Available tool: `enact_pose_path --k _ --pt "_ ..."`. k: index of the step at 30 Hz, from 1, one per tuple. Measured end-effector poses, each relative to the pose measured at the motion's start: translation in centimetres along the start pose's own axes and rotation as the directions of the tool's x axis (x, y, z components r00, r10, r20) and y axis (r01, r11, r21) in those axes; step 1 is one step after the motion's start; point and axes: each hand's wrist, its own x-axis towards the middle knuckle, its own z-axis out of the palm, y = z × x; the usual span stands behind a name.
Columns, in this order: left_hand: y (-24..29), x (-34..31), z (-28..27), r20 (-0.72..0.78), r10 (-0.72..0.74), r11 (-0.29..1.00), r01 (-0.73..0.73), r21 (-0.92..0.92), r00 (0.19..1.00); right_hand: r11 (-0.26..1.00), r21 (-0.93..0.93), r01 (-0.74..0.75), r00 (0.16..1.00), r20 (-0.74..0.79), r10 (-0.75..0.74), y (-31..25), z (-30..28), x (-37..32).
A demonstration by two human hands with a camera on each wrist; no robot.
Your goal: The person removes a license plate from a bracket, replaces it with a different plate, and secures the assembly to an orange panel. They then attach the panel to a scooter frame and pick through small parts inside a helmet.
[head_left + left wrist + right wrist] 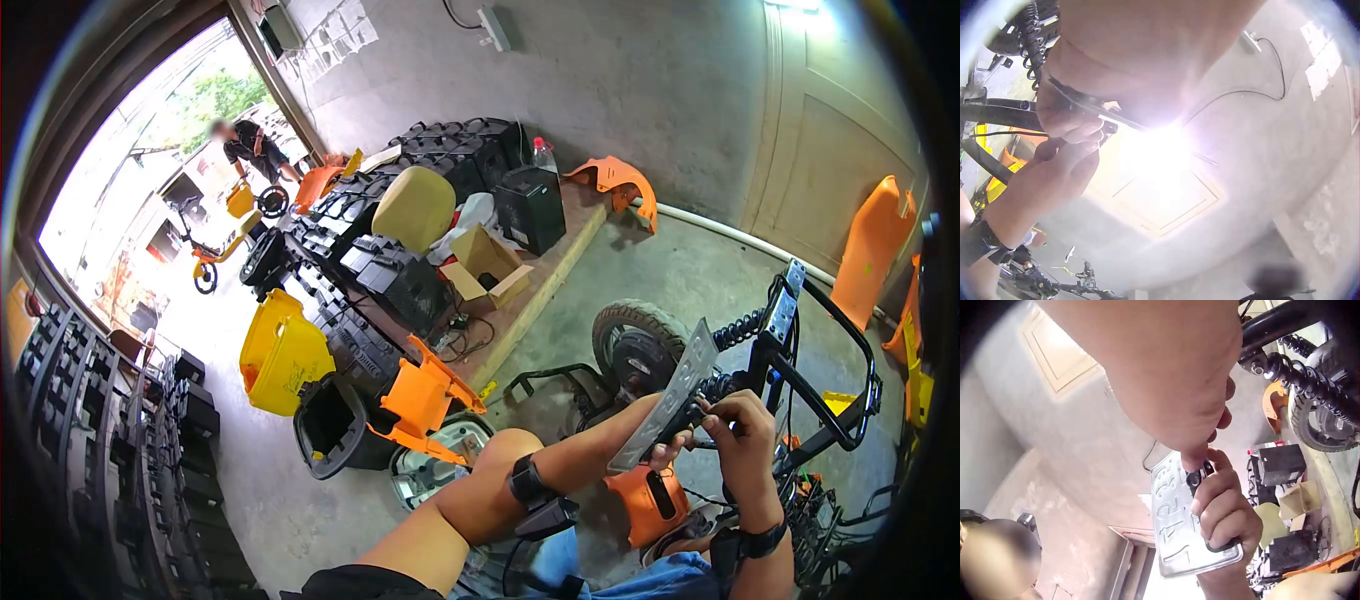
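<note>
My left hand (pixel 1225 509) grips a metal licence plate (pixel 1169 515) together with a black bracket (pixel 1196 479) lying against it. Raised characters show on the plate in the right wrist view. In the head view the plate (pixel 668 395) stands tilted, hiding part of the left hand (pixel 672 452). Fingers curled, my right hand (pixel 745 440) pinches at the bracket's end, its thumb tip right on the black part. Any small piece between those fingertips is hidden. Just beyond both hands is a black vehicle frame (pixel 775 350) with a coil spring (pixel 740 330).
A wheel (pixel 640 345) and an orange panel (pixel 645 505) are near the frame. Black battery cases (pixel 400 285), an opened cardboard box (pixel 490 265) and a yellow shell (pixel 285 355) stand to the left. Another person (pixel 255 150) bends by the doorway. More orange panels (pixel 872 250) lean at the right wall.
</note>
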Motion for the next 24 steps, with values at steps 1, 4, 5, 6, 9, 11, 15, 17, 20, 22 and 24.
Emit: enact_pose_path --k 1,4,5,6,9,11,15,17,20,22,24 --pt "0.1 -0.1 0.0 -0.033 -0.033 0.999 0.032 -0.034 0.999 1.0 -0.01 0.011 1.0 0.001 -0.011 -0.2 0.1 0.0" --pt "0.1 -0.8 1.1 -0.168 0.04 0.998 -0.032 0.05 0.985 0.999 -0.038 0.027 0.999 -0.018 -0.027 -0.2 -0.2 0.2" --pt "0.4 -1.1 1.7 -0.181 -0.008 1.0 0.012 0.022 0.983 0.998 -0.054 0.036 0.998 -0.042 -0.038 -0.1 -0.3 0.4" --pt "0.5 -1.2 1.9 -0.182 -0.011 1.0 0.015 0.021 0.983 0.998 -0.054 0.033 0.998 -0.043 -0.036 0.0 -0.4 0.5" --pt "0.2 -0.9 1.4 -0.154 0.004 0.998 0.005 0.057 0.988 0.997 -0.067 0.044 0.999 -0.012 -0.045 0.0 -0.9 0.7" --pt "0.1 0.1 -0.1 -0.076 -0.209 0.978 0.207 -0.028 0.975 0.997 -0.063 0.05 0.999 0.008 -0.049 0.1 -1.1 0.7" --pt "0.1 0.0 -0.1 -0.069 -0.175 0.979 0.181 0.097 0.982 0.987 -0.112 0.118 0.992 0.057 -0.113 -0.3 -1.7 0.9" --pt "0.0 0.4 -1.5 0.119 -0.182 0.98 0.171 0.101 0.976 0.982 -0.135 0.135 0.991 0.042 -0.13 0.0 -1.9 0.8" --pt "-0.1 0.3 -1.5 0.15 -0.185 0.981 0.173 0.088 0.971 0.983 -0.13 0.126 0.992 0.006 -0.126 0.2 -2.2 1.0" --pt "0.2 -0.2 -1.0 0.097 -0.207 0.974 0.196 0.111 0.974 0.983 -0.11 0.148 0.989 0.004 -0.149 0.4 -2.6 1.0" --pt "-0.2 0.1 -1.6 0.167 -0.232 0.973 0.225 0.056 0.958 0.988 -0.074 0.134 0.989 0.066 -0.129 0.0 -2.8 1.0"
